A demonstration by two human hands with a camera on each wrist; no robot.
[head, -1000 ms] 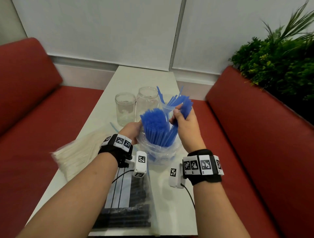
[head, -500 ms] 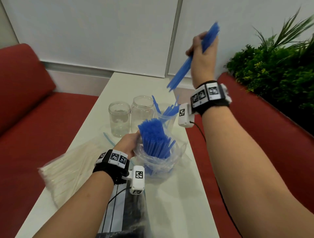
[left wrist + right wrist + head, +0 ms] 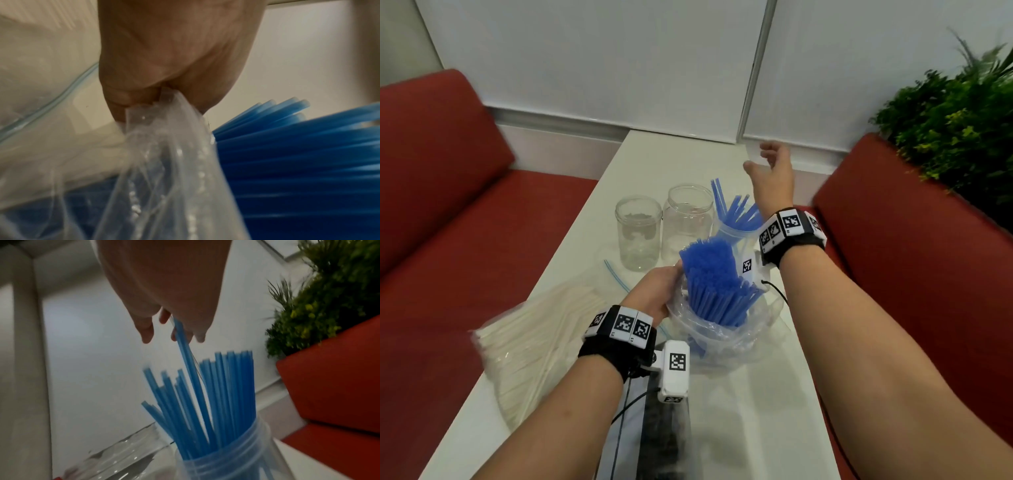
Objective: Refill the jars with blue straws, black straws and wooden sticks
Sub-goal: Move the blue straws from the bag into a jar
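Note:
My left hand (image 3: 659,291) pinches the rim of a clear plastic bag (image 3: 722,346) full of blue straws (image 3: 710,281) at the table's middle; the left wrist view shows the pinch (image 3: 156,100) on the bag (image 3: 164,162). My right hand (image 3: 758,157) hovers with fingers spread above the right-hand jar (image 3: 734,236), where several blue straws (image 3: 739,214) stand. In the right wrist view the fingertips (image 3: 147,335) sit just over those straws (image 3: 205,394), and one straw top reaches them. Two clear jars (image 3: 637,233) (image 3: 688,222) stand to the left, holding no straws or sticks.
A bag of wooden sticks (image 3: 530,342) lies at the white table's (image 3: 756,428) left edge. A bag of black straws (image 3: 657,442) lies near me. Red sofas (image 3: 448,212) flank the table, and a green plant (image 3: 955,130) stands at the right.
My right hand lifted a bunch of blue straws out of the bag, raised it high, then came down over the right jar and let go. The left hand stayed on the bag.

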